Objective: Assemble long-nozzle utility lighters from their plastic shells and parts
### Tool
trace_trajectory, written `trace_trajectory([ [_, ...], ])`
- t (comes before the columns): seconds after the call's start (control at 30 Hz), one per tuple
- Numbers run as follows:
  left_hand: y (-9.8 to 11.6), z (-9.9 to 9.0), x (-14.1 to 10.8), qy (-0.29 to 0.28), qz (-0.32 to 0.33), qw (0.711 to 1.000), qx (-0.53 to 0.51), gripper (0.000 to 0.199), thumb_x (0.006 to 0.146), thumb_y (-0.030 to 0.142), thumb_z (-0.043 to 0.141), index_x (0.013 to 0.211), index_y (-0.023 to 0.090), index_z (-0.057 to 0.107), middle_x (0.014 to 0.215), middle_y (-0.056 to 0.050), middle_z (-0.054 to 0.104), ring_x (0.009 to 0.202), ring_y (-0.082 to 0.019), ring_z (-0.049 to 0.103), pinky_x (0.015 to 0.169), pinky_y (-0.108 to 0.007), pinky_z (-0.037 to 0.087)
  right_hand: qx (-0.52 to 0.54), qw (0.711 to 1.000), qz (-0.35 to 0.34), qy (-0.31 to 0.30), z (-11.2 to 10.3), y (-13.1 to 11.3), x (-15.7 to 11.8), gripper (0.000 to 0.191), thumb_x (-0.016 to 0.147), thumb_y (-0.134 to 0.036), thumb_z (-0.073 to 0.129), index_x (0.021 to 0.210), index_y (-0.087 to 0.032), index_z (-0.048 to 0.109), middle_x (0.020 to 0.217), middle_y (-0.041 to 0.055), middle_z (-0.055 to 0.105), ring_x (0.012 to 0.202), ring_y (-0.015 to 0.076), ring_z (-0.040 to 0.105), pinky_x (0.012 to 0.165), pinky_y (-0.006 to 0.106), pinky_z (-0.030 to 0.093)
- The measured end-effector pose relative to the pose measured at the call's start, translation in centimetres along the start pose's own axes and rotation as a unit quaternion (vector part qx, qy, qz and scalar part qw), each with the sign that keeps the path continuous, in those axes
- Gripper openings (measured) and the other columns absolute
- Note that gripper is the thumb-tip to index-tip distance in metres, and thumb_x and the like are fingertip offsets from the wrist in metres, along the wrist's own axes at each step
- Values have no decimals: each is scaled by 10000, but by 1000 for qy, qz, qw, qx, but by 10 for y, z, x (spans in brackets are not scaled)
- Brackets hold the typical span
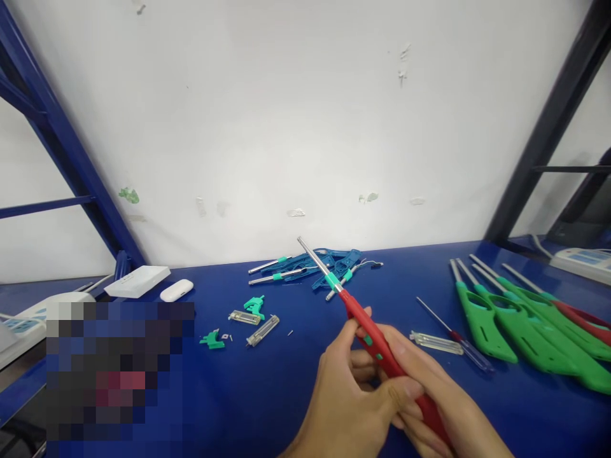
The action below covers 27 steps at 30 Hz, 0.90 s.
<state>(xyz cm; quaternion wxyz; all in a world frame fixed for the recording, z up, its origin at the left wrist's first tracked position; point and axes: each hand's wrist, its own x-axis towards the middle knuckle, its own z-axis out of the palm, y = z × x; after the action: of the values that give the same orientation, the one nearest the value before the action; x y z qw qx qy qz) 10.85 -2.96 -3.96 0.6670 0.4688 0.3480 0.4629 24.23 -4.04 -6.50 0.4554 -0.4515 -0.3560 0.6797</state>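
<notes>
A red long-necked lighter (391, 362) with a metal tube and a teal collar is held at a slant, its tip up and to the left. My left hand (351, 391) pinches its body from the left side. Around the handle from the right, my right hand (429, 375) is closed, partly hidden behind the lighter. Beyond the tip lie blue lighter shells (338, 261) with metal tubes. A clear fuel tank (436, 343) and a screwdriver (470, 353) rest to the right of my hands.
Several green lighters (529, 331) and a red one (585, 321) lie at the right. Left of centre are teal triggers (211, 339) and clear tanks (263, 331). A white case (176, 291) and white box (138, 281) sit at the back left, near a power strip (28, 327).
</notes>
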Motion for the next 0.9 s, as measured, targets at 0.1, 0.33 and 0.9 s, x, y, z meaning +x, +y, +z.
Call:
trace_trajectory([
  [0.1, 1, 0, 0, -15, 8, 1000, -12, 801, 670, 258, 906, 1373, 114, 550, 846, -67, 759, 704, -185, 697, 596, -231, 520, -1, 999, 18, 29, 5, -7, -6, 995, 702, -817, 715, 1459, -216, 478, 456, -123, 335, 404, 30, 195, 427, 186, 115],
  [0.33, 2, 0, -4, -34, 49, 998, 0, 532, 773, 458, 865, 1119, 115, 653, 707, -39, 716, 583, -132, 643, 588, -210, 496, -19, 999, 18, 39, 7, -10, -6, 976, 666, -850, 716, 1386, -228, 498, 565, -101, 434, 453, 23, 204, 440, 188, 82],
  [0.9, -1, -2, -3, -19, 16, 1000, 10, 557, 721, 281, 858, 1198, 111, 628, 826, -77, 768, 657, -169, 697, 590, -222, 503, -9, 998, 44, 36, 3, -11, -6, 925, 668, -756, 765, 1398, -238, 530, 529, -103, 393, 434, 33, 207, 436, 192, 96],
])
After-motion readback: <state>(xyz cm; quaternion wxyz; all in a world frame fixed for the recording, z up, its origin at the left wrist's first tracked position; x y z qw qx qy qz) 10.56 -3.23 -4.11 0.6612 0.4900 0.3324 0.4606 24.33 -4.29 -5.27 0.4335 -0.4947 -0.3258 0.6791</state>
